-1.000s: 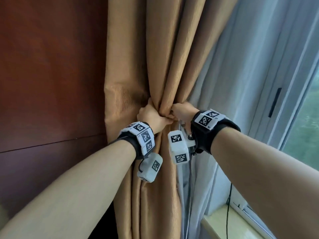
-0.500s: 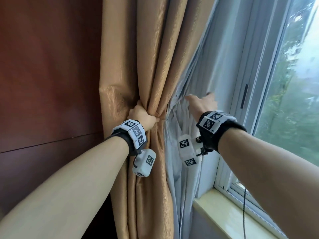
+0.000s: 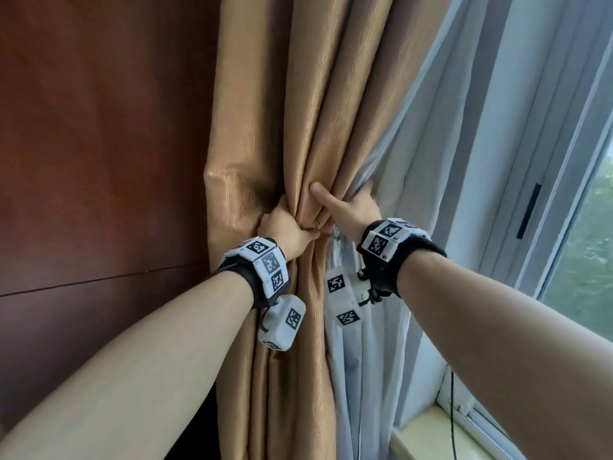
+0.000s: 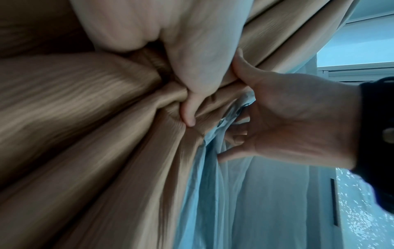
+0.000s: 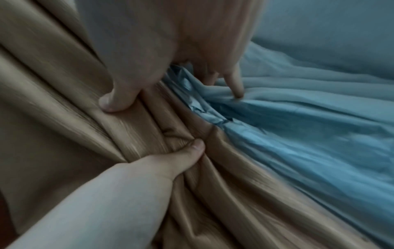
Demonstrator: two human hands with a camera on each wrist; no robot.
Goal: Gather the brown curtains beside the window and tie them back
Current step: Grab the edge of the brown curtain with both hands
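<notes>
Brown ribbed curtain [image 3: 282,111] is gripped, bunched, by the left hand [image 3: 285,227]; the spread-fingered right hand [image 3: 355,210] presses its folds and the pale-blue sheer curtain [image 3: 431,144].

Window sill [image 3: 428,441]: pale, glossy, beneath the window frame. One black cable [image 3: 452,423] hangs across its far edge.

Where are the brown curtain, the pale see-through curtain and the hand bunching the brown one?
ribbed brown fabric curtain [image 3: 282,111]: head view, hanging fold above the hands.
pale grey sheer curtain [image 3: 424,194]: head view, folds beside the window.
left hand [image 3: 285,227]: head view, back of hand.
</notes>
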